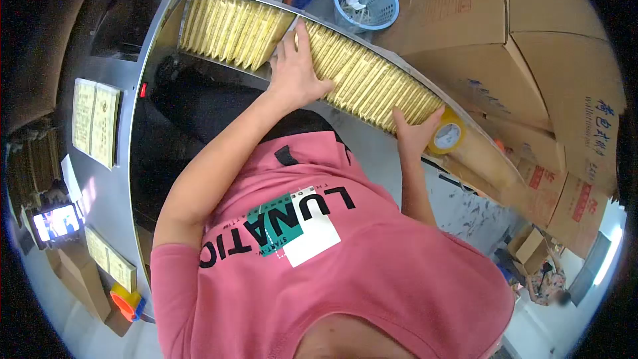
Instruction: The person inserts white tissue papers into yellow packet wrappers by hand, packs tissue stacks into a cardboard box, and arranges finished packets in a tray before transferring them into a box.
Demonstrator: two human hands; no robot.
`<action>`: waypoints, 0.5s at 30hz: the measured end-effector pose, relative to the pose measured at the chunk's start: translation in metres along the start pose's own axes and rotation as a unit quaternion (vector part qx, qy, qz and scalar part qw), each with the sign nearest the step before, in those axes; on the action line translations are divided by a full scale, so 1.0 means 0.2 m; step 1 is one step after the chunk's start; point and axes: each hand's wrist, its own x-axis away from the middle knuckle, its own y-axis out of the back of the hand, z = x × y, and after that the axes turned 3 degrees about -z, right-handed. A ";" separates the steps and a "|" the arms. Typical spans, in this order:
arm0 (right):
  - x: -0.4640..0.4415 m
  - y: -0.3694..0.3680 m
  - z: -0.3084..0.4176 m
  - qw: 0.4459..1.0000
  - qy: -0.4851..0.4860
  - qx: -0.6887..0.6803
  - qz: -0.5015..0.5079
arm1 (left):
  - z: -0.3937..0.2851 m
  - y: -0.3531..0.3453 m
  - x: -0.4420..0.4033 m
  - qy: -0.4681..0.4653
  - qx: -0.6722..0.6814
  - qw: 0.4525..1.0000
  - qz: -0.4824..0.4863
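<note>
A long row of thin yellow packets (365, 76) stands on edge in a narrow metal tray (279, 5). My left hand (296, 73) lies across the row's left end, its fingers reaching over the end face and the thumb against the near side. At the row's right end, my right hand (415, 134) has its thumb and a finger spread around the last packets. The two hands hold the row between them. A second group of yellow packets (229, 30) stands in the tray left of my left hand. Beside my right hand sits a roll of tape (446, 135).
Large cardboard boxes (458, 60) rise behind the tray at right. A blue basket (366, 1) stands beyond it. On the metal table (126, 113) at left lie flat yellow packets (96, 119), a lit phone (57, 223) and a tape dispenser (126, 302). Another person (548, 286) is far right.
</note>
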 end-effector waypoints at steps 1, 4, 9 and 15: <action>0.00 -0.01 0.02 1.000 -0.002 0.002 0.001 | 0.01 -0.01 0.00 -0.008 0.012 1.000 -0.008; 0.01 -0.03 0.04 0.999 -0.014 0.035 -0.016 | 0.03 -0.01 0.00 -0.027 0.039 0.999 -0.020; 0.01 -0.04 -0.03 0.998 -0.016 0.054 -0.006 | 0.07 -0.01 -0.02 -0.046 0.074 0.996 -0.029; 0.00 0.02 0.06 0.998 -0.045 0.041 0.025 | -0.03 0.03 0.00 0.015 -0.021 1.000 -0.017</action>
